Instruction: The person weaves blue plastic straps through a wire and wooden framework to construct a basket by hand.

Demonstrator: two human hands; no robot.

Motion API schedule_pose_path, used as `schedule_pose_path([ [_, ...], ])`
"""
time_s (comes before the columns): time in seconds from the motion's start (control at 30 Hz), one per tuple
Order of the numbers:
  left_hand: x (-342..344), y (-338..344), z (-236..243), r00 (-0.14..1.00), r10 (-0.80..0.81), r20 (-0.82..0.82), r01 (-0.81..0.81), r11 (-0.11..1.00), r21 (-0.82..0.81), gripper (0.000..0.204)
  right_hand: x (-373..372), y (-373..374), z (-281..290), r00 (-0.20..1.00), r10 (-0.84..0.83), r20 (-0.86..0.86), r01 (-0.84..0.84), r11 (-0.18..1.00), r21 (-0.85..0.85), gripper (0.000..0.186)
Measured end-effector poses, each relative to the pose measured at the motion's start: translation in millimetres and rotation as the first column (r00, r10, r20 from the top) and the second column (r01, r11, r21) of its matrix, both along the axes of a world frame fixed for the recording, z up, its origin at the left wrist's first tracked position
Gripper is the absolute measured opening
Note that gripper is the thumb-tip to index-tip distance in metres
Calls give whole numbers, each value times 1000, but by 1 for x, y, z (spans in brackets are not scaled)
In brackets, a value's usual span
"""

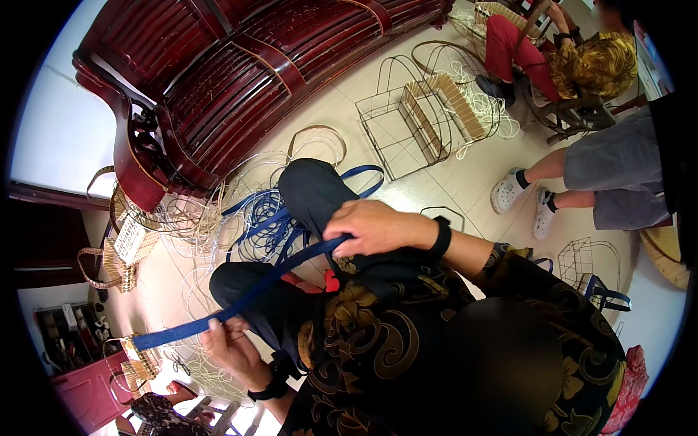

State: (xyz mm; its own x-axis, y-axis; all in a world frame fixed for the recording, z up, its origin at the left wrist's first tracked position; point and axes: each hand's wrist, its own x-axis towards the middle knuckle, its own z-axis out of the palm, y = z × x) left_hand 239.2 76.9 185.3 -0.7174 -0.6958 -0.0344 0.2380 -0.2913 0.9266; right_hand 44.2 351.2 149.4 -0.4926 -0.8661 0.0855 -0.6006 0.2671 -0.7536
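Observation:
A long flat blue strap [273, 278] stretches slantwise across my lap between my two hands. Close to its free end at the lower left, my left hand [234, 349] pinches it with the thumb. Farther along, my right hand [374, 229] is closed over the strap, its fingertips partly hidden behind the knuckles. Beyond my knees, a tangled heap of blue cord and straps [263, 221] lies on the floor. Whether the held strap joins that heap cannot be made out.
A dark red wooden bench [247, 80] stands ahead. Wire basket frames [396, 134] sit on the tiles, one beside pale woven work. Loose pale strands [193, 225] spread at left. A standing person in grey shorts [614, 167] and a seated person in red trousers [520, 54] are at right.

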Motion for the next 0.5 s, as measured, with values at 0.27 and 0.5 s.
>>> schedule_pose_path([
  [0.27,-29,55,12,982,-185,32,187,979,-85,20,40,-83,25,984,115,135,-57,926,-373,11],
  [0.5,-14,39,-3,994,-102,49,102,995,13,28,49,-85,15,988,126,91,-109,978,-180,13],
])
